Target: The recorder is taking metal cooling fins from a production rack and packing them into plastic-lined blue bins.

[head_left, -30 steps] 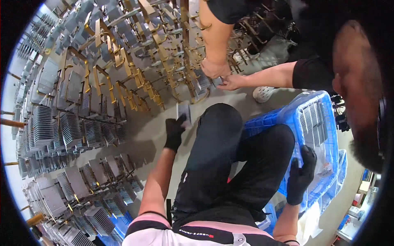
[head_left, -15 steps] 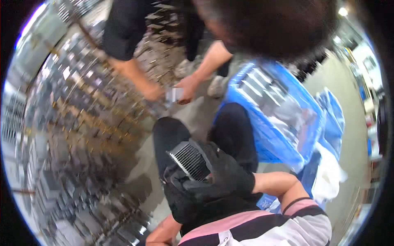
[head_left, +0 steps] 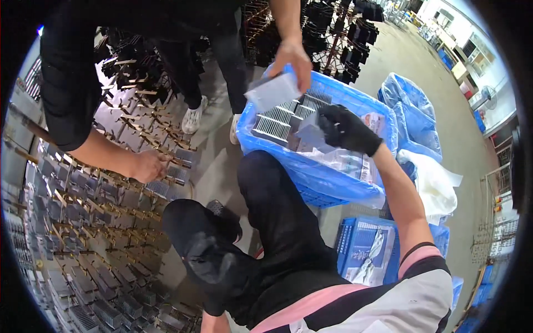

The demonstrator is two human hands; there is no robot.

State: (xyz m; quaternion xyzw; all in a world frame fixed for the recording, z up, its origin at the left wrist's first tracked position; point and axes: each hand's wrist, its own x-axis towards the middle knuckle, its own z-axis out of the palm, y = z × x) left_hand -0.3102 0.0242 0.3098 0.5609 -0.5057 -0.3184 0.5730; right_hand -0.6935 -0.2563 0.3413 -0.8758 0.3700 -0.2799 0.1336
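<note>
My right hand [head_left: 348, 132], in a black glove, is closed on a grey metal heat sink [head_left: 312, 132] above the blue crate [head_left: 333, 194]. The crate is lined with blue plastic, and finned heat sinks [head_left: 272, 125] stand in rows inside it. My left hand [head_left: 214, 272], also black-gloved, is low over my left leg; its fingers blend into the dark trousers. Opposite me, a co-worker's hand [head_left: 293, 64] holds another grey heat sink [head_left: 273, 91] over the crate's far left corner. The co-worker's other hand [head_left: 149, 166] is at the hanging rack.
A rack [head_left: 105, 222] of brass-coloured hooks with many grey metal parts fills the left side. Black parts [head_left: 350, 50] hang at the back. More blue crates [head_left: 411, 111] stand right of mine, with white cloth [head_left: 436, 186] and a flat blue crate [head_left: 366, 250] nearer me.
My right hand has moved from my lap, where it held a finned heat sink, out over the crate. The co-worker's hands have separated, one towards the crate, one at the rack. My view has shifted.
</note>
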